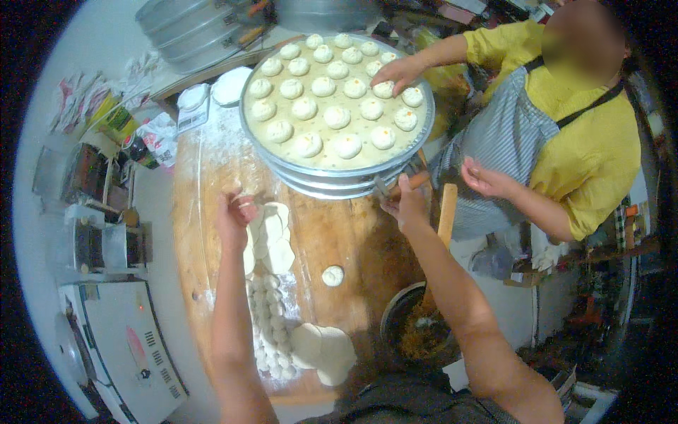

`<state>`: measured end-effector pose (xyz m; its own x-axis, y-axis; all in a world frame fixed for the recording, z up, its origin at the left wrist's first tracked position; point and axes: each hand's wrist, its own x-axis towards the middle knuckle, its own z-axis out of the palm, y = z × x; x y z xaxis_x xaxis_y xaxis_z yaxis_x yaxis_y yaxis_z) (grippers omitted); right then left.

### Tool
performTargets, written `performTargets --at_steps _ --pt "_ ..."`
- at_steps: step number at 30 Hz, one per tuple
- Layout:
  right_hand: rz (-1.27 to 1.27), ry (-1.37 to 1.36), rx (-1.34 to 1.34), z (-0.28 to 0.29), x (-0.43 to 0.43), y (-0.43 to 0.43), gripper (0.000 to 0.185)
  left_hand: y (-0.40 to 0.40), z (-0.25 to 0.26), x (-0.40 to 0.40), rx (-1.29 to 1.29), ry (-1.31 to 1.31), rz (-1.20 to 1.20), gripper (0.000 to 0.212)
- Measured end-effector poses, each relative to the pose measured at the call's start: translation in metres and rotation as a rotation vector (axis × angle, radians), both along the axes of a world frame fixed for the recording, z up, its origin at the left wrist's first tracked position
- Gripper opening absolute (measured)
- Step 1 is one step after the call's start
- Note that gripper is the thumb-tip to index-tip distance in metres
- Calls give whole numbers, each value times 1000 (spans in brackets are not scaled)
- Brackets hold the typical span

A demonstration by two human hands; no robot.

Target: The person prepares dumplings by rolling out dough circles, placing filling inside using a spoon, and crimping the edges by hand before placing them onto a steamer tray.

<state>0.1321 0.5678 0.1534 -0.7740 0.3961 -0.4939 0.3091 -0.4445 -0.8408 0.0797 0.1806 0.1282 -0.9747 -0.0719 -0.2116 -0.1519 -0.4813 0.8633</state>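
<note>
Round stacked metal steamer trays (339,172) stand at the far side of the wooden table, the top one bearing rows of pleated buns (337,116). My right hand (407,199) grips the steamer's side handle (413,183). Raised over the table's left half, my left hand (238,209) has curled fingers; whether it holds anything is unclear. Flat dough wrappers (275,238) lie beside and below it, with small dough pieces (271,323) nearer me. A single bun (332,275) sits mid-table, and more wrappers (326,350) overlap at the near edge.
A co-worker in a striped apron (492,138) stands at the right, one hand (397,77) on a bun. A bowl of filling (418,328) with a wooden-handled tool (447,212) is near my right arm. A scale (192,114) and more steamers (185,32) stand at the back left.
</note>
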Motion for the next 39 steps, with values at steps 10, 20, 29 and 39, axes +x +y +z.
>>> performTargets --at_steps 10,20,29,39 --pt "408 -139 214 98 169 -13 53 -51 11 301 11 -116 345 44" --pt "961 165 99 85 325 -104 38 -59 23 649 -124 -501 518 44" --pt "1333 -85 179 33 482 -211 31 -146 20 748 -63 -438 562 40" --pt "1364 -208 231 6 542 -470 26 -416 -10 808 -112 -410 577 48"
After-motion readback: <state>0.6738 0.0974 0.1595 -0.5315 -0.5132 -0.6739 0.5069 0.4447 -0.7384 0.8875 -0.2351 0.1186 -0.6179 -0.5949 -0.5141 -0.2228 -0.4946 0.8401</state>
